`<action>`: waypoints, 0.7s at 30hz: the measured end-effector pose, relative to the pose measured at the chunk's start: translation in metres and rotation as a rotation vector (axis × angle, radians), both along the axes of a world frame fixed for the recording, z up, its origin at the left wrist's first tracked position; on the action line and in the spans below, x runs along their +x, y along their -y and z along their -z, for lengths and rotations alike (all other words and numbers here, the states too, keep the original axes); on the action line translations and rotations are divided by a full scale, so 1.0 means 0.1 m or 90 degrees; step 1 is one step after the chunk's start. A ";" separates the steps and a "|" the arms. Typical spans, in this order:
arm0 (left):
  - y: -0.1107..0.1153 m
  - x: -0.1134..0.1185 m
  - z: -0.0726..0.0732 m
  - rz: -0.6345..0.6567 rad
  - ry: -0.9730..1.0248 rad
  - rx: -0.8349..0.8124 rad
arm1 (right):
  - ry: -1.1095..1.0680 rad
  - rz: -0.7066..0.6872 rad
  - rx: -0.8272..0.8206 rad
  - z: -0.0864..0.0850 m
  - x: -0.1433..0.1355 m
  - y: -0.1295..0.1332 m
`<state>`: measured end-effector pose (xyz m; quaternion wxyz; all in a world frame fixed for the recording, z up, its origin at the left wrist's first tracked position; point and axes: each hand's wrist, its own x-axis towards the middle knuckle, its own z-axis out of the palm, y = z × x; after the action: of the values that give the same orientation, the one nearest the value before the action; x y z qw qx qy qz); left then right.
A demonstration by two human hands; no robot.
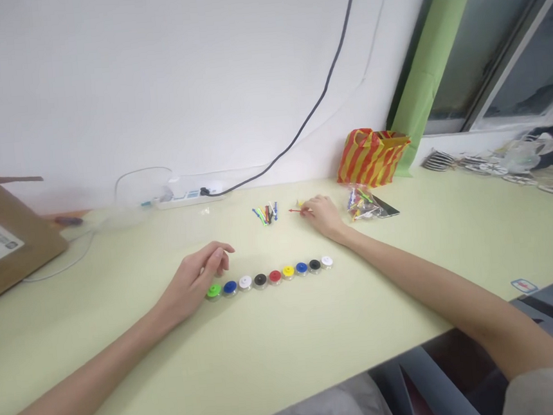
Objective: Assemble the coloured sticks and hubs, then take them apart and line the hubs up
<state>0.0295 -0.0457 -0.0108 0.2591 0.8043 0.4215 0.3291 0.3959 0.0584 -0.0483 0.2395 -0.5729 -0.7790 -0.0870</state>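
Observation:
My left hand [205, 272] rests above the table just behind the left end of a row of small round pieces [275, 276]. Its index finger is stretched out, the others loosely bent, and nothing shows in it. The row's discs have coloured tops over clear bases; the green one [214, 291] is closest to this hand. Farther back, my right hand [323, 216] pinches a thin red arrow-shaped piece [295, 210] that points left. Something small and yellow [299, 203] lies beside its fingers. A pile of coloured plastic arrow pieces [266, 214] lies between the hands.
Right of my right hand lie a clear bag of coloured pieces [362, 201] and a dark flat object [387, 205]. Behind stands a red-and-yellow striped bag [373, 158]. A power strip [188, 198] runs along the wall; a cardboard box [2, 231] stands at left.

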 end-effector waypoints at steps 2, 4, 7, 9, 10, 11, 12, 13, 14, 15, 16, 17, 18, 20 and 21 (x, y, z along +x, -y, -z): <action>0.01 0.00 -0.01 -0.003 -0.004 -0.003 | -0.016 -0.035 0.026 0.02 0.01 0.00; 0.02 0.00 -0.02 -0.008 -0.006 -0.004 | -0.030 -0.076 0.069 0.03 0.01 0.02; 0.03 0.00 -0.03 -0.016 -0.018 0.005 | -0.053 -0.114 0.173 -0.02 -0.04 0.11; 0.03 0.01 -0.04 -0.033 -0.035 0.027 | -0.074 -0.139 0.253 -0.10 -0.14 0.24; 0.03 0.03 -0.06 -0.046 -0.042 0.048 | -0.085 -0.154 0.291 -0.16 -0.21 0.33; 0.03 0.04 -0.07 -0.058 -0.045 0.073 | -0.098 -0.172 0.327 -0.21 -0.31 0.44; 0.04 0.06 -0.09 -0.066 -0.045 0.100 | -0.109 -0.192 0.356 -0.27 -0.41 0.56; 0.06 0.08 -0.12 -0.065 -0.040 0.124 | -0.119 -0.209 0.377 -0.32 -0.53 0.68; 0.08 0.11 -0.14 -0.052 -0.033 0.137 | -0.124 -0.230 0.393 -0.36 -0.65 0.80; 0.11 0.13 -0.16 -0.031 -0.029 0.132 | -0.123 -0.258 0.396 -0.38 -0.77 0.92; 0.15 0.16 -0.17 -0.003 -0.021 0.116 | -0.123 -0.289 0.392 -0.39 -0.88 1.03; 0.19 0.19 -0.19 0.025 -0.006 0.101 | -0.123 -0.321 0.393 -0.39 -0.98 1.12; 0.23 0.22 -0.19 0.048 0.007 0.086 | -0.123 -0.348 0.392 -0.38 -1.07 1.19; 0.30 0.26 -0.19 0.066 0.026 0.065 | -0.130 -0.382 0.387 -0.33 -1.19 1.27; 0.33 0.28 -0.18 0.062 0.037 0.053 | -0.137 -0.388 0.378 -0.32 -1.22 1.29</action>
<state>0.0576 -0.0789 0.0072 0.2531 0.8243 0.3600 0.3563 0.2734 -0.0703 -0.0167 0.4887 -0.2291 -0.8240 -0.1725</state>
